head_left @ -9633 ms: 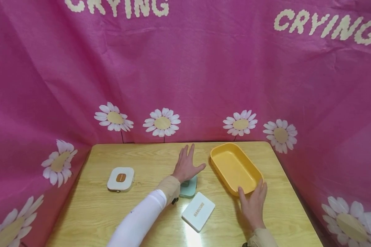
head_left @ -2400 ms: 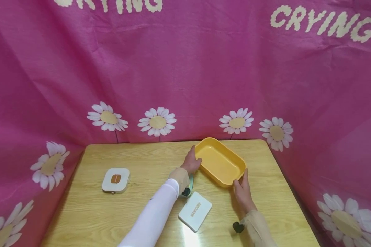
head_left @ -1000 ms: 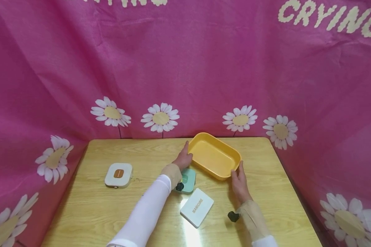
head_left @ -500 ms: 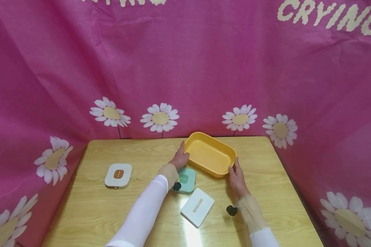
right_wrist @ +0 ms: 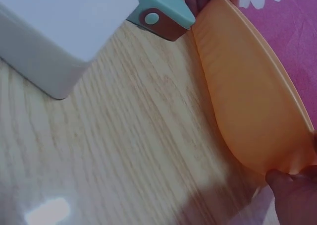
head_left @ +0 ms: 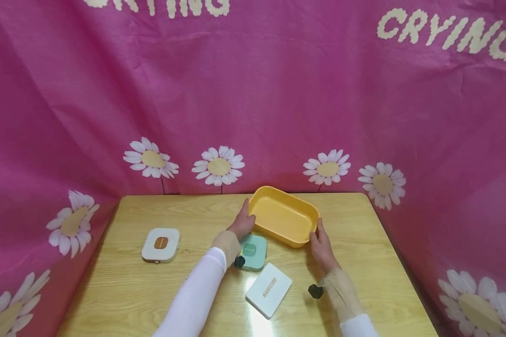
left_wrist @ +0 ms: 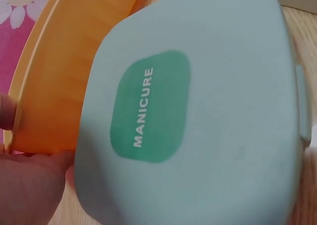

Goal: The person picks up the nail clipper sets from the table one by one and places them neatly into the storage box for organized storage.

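Observation:
A yellow oblong tray [head_left: 282,216] stands at the back middle of the wooden table [head_left: 354,262]. My left hand [head_left: 241,223] grips its left end; in the left wrist view the thumb lies over the rim of the tray [left_wrist: 54,76] and the palm of the left hand [left_wrist: 29,185] sits below it. My right hand [head_left: 319,241] holds the tray's right end, and in the right wrist view a finger of the right hand [right_wrist: 292,195] sits under the rim of the tray [right_wrist: 247,91]. A mint green manicure box [head_left: 253,251] lies just under my left wrist, beside the tray.
A white manicure box [head_left: 269,289] lies in front of the mint box. A white box with a brown centre [head_left: 161,244] sits at the table's left. Pink daisy cloth [head_left: 253,117] hangs close behind and on both sides of the table.
Both hands, flat on the table at first, took hold of the tray's ends. The tray has slid from the right to the back middle and turned a little.

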The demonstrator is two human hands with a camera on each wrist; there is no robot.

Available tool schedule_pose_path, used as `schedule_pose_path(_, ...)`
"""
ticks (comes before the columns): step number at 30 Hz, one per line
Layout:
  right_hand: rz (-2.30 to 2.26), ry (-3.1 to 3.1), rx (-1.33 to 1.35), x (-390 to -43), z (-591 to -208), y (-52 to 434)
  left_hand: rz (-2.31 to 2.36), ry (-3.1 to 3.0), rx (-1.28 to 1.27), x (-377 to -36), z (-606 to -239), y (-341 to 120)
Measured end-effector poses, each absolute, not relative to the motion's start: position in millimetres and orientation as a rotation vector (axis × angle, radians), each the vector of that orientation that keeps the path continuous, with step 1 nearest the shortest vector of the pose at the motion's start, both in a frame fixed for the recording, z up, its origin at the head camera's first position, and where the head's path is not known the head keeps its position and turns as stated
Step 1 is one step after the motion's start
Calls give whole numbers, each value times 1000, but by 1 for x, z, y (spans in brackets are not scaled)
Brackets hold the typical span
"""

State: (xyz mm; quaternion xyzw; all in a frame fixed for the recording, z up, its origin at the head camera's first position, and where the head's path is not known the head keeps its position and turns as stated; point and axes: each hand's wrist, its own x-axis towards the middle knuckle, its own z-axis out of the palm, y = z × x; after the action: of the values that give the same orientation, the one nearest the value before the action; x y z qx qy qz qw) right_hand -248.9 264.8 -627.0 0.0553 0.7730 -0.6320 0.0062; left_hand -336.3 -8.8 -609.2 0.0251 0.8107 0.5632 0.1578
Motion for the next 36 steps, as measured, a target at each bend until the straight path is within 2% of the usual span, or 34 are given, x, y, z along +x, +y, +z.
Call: schedule_pose_path(36,-1969,2337,40,-269,-625,257,1694,2190,-33,-326,-609,-32)
